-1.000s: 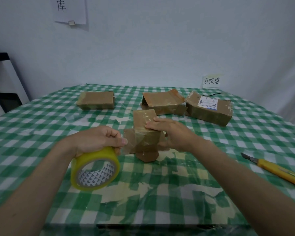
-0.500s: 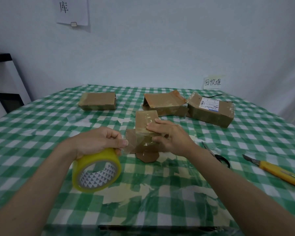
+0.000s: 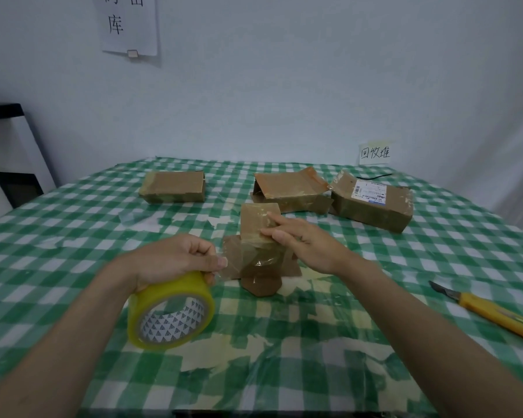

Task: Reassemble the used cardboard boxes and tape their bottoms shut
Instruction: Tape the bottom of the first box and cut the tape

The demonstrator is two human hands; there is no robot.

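Note:
A small brown cardboard box stands in the middle of the table with its flaps spread out at the base. My right hand lies on its top with straight fingers pressing clear tape flat. My left hand grips a yellow roll of clear tape just left of the box, thumb on the roll. A strip of tape runs from the roll to the box.
Three more cardboard boxes lie at the back: one at the left, a half-open one in the middle, one with a white label at the right. A yellow utility knife lies at the right. The checked tablecloth carries old tape scraps.
My right hand has slid up the box top, smoothing the tape, and now hides the scissors seen half a second ago. The tape roll has barely moved.

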